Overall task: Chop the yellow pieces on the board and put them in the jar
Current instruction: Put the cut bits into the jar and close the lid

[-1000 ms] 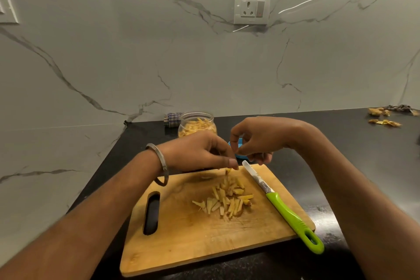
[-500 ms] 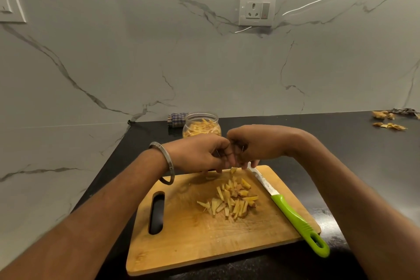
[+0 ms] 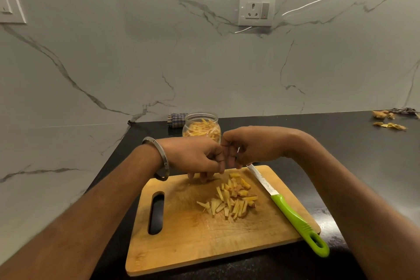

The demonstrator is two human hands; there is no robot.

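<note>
A pile of cut yellow pieces [image 3: 229, 200] lies in the middle of the wooden board [image 3: 181, 243]. My left hand [image 3: 193, 157], with a steel bangle on the wrist, hangs over the board's far edge. Its curled fingertips reach down to the wood and seem to pinch a few yellow bits. My right hand [image 3: 252, 150] is right beside it, fingers curled, fingertips against my left hand's fingers; I see nothing in it. The green-handled knife [image 3: 293, 218] lies free along the board's right side. The open jar [image 3: 201, 126], filled with yellow strips, stands just behind my hands.
The board sits on a black counter [image 3: 341, 143] against a marble wall. Peel scraps [image 3: 389, 125] lie at the far right. A checked cloth [image 3: 176, 119] is behind the jar. A wall socket [image 3: 256, 9] is above.
My hands have come together from slightly apart. My left hand's fingertips have dropped to the board's far edge. The knife and the pile have not moved.
</note>
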